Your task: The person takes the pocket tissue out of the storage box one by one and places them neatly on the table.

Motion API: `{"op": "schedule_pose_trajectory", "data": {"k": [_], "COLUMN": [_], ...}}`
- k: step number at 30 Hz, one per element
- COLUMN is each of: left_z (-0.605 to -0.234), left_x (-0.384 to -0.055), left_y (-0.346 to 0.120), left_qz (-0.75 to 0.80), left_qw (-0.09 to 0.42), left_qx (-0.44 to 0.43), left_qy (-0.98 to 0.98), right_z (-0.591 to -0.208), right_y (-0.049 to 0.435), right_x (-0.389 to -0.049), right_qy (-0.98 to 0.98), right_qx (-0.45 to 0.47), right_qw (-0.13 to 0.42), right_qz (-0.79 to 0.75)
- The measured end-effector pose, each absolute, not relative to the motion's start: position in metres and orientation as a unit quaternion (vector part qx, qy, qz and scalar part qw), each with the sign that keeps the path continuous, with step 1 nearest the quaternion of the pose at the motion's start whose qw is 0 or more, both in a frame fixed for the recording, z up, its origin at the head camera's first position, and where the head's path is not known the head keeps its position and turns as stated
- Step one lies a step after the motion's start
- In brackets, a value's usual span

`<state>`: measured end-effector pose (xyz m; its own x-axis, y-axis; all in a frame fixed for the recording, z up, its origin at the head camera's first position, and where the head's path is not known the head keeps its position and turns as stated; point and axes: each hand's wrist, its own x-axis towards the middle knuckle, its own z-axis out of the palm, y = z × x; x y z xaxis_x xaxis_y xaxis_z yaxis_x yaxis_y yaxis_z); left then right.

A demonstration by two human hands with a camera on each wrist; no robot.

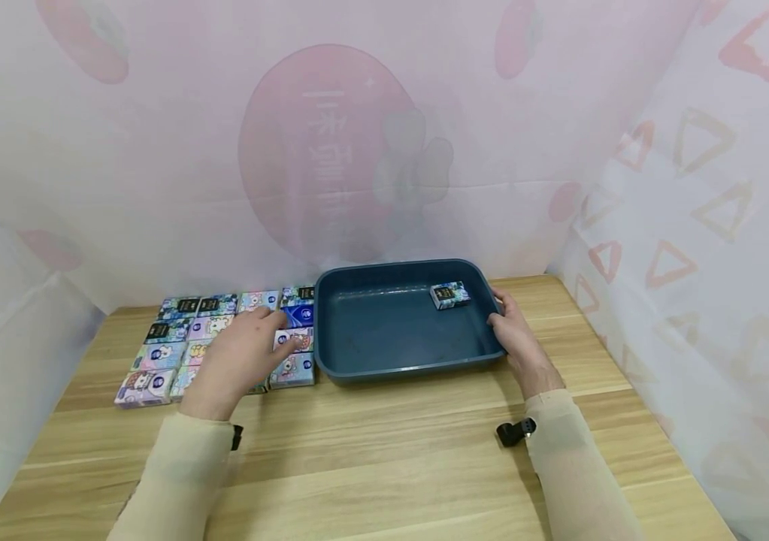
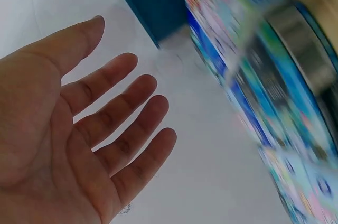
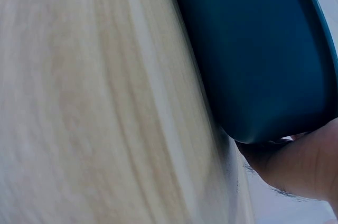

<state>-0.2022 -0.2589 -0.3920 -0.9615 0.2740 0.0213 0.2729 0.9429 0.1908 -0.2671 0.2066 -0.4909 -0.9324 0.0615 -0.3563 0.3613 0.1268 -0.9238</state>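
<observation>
A dark blue rectangular tray [image 1: 384, 370] stands on the table with one small printed pack [image 1: 450, 295] inside, near its right end. My right hand [image 1: 518, 334] grips the tray's right edge, its thumb at the rim and the other fingers outside; in the right wrist view, part of that hand [image 3: 306, 166] shows at the tray's corner. My left hand [image 1: 242, 357] hovers over rows of small printed packs, like pocket tissues [image 1: 157, 355], left of the tray. Its fingers are spread with nothing held, and the palm [image 2: 79, 139] shows bare in the left wrist view.
The packs lie side by side in several rows, close against the tray's left wall; a dark blue one [image 1: 299, 316] is among them. A printed cloth backdrop [image 1: 174, 165] rises behind the wooden table [image 1: 370, 466] and at both sides.
</observation>
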Motion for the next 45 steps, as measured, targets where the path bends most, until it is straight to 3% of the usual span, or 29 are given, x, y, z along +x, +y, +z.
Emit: {"op": "schedule_pose_trajectory", "data": {"k": [13, 18, 20, 34, 45], "left_z": [-0.403, -0.408, -0.424, -0.436, -0.452], "left_x": [-0.223, -0.233, -0.246, -0.265, -0.280], "left_y": [-0.174, -0.146, -0.140, -0.050, -0.008], "left_qz": [0.074, 0.079, 0.088, 0.124, 0.101], "left_qw": [-0.036, -0.029, -0.035, 0.006, 0.074], "left_qx": [0.186, 0.196, 0.203, 0.209, 0.205], "left_qy": [0.979, 0.977, 0.975, 0.970, 0.971], "right_z": [-0.488, -0.489, -0.489, -0.486, -0.485], "right_y": [0.205, 0.203, 0.202, 0.202, 0.202], "right_x": [-0.268, -0.267, -0.267, -0.268, -0.268], "right_qy": [0.741, 0.741, 0.741, 0.735, 0.739], "right_qx": [0.148, 0.146, 0.147, 0.153, 0.149], "right_qw": [0.120, 0.118, 0.118, 0.112, 0.114], "right_qz": [-0.644, -0.645, -0.644, -0.651, -0.648]}}
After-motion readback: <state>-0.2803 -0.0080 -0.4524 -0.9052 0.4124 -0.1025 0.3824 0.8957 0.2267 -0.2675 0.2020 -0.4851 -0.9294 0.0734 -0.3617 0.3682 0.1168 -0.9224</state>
